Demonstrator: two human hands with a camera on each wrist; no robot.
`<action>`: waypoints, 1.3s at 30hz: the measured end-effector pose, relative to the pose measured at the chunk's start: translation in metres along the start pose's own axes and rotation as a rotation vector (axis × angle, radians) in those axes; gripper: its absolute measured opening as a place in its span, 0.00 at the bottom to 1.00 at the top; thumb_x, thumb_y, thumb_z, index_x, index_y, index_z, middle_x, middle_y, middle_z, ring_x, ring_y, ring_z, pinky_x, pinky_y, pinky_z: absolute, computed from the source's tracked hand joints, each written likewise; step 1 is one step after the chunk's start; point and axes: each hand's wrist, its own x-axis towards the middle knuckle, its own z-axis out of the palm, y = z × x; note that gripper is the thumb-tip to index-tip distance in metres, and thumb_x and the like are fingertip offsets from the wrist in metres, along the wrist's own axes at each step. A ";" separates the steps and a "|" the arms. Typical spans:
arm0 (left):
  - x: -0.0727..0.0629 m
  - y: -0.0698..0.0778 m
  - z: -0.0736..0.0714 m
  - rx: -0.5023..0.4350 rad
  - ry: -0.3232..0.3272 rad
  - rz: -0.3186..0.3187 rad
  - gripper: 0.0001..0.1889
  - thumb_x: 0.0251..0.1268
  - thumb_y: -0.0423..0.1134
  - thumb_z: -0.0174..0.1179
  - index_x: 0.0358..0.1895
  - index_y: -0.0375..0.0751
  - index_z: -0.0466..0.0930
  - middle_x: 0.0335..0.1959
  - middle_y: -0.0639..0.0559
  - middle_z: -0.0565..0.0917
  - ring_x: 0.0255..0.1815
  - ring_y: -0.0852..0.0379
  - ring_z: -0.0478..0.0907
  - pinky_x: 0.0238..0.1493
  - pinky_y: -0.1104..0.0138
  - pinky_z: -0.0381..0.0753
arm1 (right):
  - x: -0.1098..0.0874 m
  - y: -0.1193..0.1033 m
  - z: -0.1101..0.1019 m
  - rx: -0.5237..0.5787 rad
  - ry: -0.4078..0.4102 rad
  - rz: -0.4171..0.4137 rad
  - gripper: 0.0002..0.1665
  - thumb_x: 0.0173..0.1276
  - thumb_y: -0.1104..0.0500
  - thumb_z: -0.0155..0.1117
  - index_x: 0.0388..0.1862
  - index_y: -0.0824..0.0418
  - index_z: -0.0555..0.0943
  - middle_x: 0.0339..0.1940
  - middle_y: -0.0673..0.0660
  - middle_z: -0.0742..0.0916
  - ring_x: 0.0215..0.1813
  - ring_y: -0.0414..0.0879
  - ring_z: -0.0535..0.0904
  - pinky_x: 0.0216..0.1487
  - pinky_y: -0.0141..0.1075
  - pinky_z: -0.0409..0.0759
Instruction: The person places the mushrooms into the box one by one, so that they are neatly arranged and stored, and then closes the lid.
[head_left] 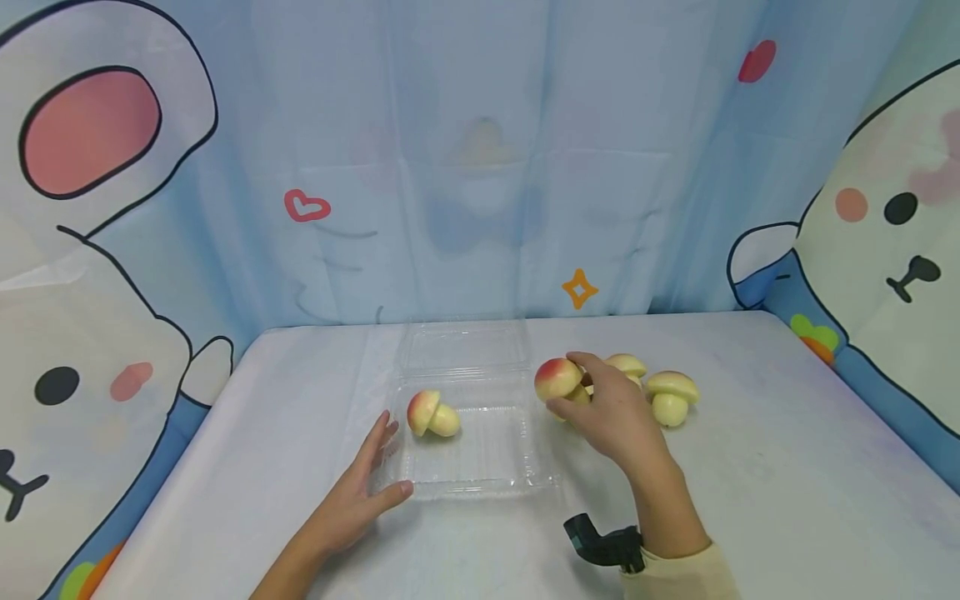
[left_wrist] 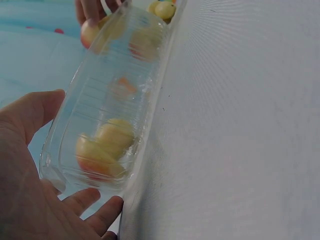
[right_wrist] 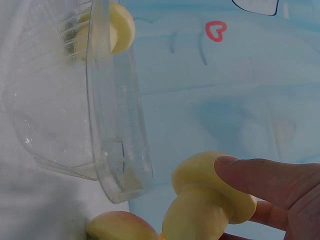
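Observation:
A clear plastic clamshell box (head_left: 480, 487) lies unfolded on the table, its lid (head_left: 465, 346) laid back on the far side. Inside, near the left wall, is a yellow toy mushroom (head_left: 427, 414) with a reddish cap. My left hand (head_left: 352, 500) is at the box's left end, thumb and fingers spread around the corner. Just beyond the box's right edge, my right hand (head_left: 611, 412) pinches another toy mushroom (right_wrist: 200, 195) by its cap, raised above the table. In the left wrist view, the mushroom in the box (left_wrist: 102, 150) shows through the plastic.
More toy mushrooms stand right of the box; one (head_left: 671, 396) is beside my right hand, and another (head_left: 626, 365) is partly hidden behind it. The table has a white cloth (head_left: 787, 467). A blue cartoon curtain (head_left: 465, 208) hangs along the far edge.

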 end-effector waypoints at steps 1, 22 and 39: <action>0.000 0.000 0.000 0.000 0.002 0.000 0.50 0.70 0.44 0.65 0.86 0.48 0.39 0.85 0.40 0.54 0.83 0.31 0.54 0.77 0.30 0.45 | 0.000 -0.001 0.001 0.001 -0.003 -0.002 0.42 0.68 0.49 0.70 0.77 0.62 0.69 0.64 0.68 0.84 0.62 0.64 0.81 0.58 0.59 0.79; 0.001 0.000 0.001 0.000 0.003 -0.005 0.51 0.70 0.44 0.65 0.86 0.48 0.39 0.85 0.40 0.54 0.83 0.32 0.53 0.78 0.30 0.46 | 0.004 -0.011 0.012 -0.006 -0.019 -0.063 0.40 0.68 0.52 0.71 0.76 0.62 0.70 0.64 0.69 0.82 0.63 0.64 0.79 0.60 0.59 0.78; -0.002 0.003 0.000 0.002 -0.007 0.005 0.50 0.71 0.44 0.64 0.86 0.48 0.39 0.85 0.40 0.53 0.83 0.32 0.53 0.78 0.31 0.46 | 0.007 -0.020 0.018 -0.021 -0.005 -0.092 0.40 0.67 0.51 0.72 0.75 0.62 0.71 0.59 0.67 0.84 0.59 0.62 0.80 0.56 0.57 0.80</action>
